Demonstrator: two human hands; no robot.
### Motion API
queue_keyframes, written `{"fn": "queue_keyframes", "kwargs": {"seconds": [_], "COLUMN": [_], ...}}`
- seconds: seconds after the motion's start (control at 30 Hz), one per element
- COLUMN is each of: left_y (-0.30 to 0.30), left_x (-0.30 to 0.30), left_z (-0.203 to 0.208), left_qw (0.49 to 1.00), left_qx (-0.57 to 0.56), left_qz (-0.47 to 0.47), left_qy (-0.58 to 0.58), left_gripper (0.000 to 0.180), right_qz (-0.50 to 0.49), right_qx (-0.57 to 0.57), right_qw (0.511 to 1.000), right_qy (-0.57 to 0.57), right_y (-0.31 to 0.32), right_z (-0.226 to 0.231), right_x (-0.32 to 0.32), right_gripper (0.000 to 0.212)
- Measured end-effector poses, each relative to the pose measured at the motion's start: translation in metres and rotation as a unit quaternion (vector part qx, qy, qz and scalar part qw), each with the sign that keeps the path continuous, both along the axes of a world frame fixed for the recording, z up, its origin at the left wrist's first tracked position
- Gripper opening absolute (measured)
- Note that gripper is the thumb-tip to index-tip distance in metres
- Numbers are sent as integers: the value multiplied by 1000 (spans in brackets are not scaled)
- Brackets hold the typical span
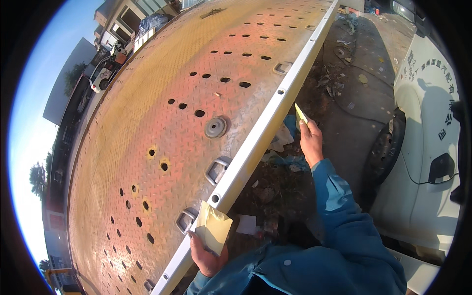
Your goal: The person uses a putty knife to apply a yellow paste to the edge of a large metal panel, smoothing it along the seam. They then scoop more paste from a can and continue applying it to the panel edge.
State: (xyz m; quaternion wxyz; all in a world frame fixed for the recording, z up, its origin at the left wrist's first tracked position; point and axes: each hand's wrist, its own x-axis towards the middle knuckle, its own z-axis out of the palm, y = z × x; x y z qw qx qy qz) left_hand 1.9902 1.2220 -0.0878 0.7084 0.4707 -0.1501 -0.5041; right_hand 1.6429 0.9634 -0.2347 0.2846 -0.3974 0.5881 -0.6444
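My left hand point(209, 258) is closed on a flat, pale yellow putty board point(214, 228), with a thick smear on its face. The board's upper end overlaps the white side rail point(255, 135) of a vehicle deck, beside a round hole in the rail. Farther along, my right hand point(311, 142) pinches a thin yellow putty spreader point(300, 114) between thumb and fingers. Its pointed end tilts up and to the left. The spreader appears just right of the rail; whether it touches the rail I cannot tell.
Left of the rail spreads a worn red and yellow tread-plate deck point(182, 142) with oval holes. A round metal disc point(215, 127) and metal lashing rings point(217, 171) lie near its edge. At right stand a white vehicle panel point(418, 108) and a dark wheel point(386, 152). Litter covers the ground between.
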Motion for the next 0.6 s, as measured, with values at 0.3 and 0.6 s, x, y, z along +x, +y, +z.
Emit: {"fn": "queue_keyframes", "kwargs": {"seconds": [0.3,0.6], "left_y": [12,38], "left_x": [0,47], "left_z": [5,-10], "left_qw": [999,1000], "left_qx": [23,1], "left_qz": [32,-7], "left_qy": [-23,-2], "left_gripper": [75,74], "right_qz": [-19,15], "right_qx": [-35,-97], "right_qw": [997,989], "right_qy": [60,111], "right_y": [-47,73], "right_z": [-5,9], "right_x": [33,147], "right_gripper": [38,47]}}
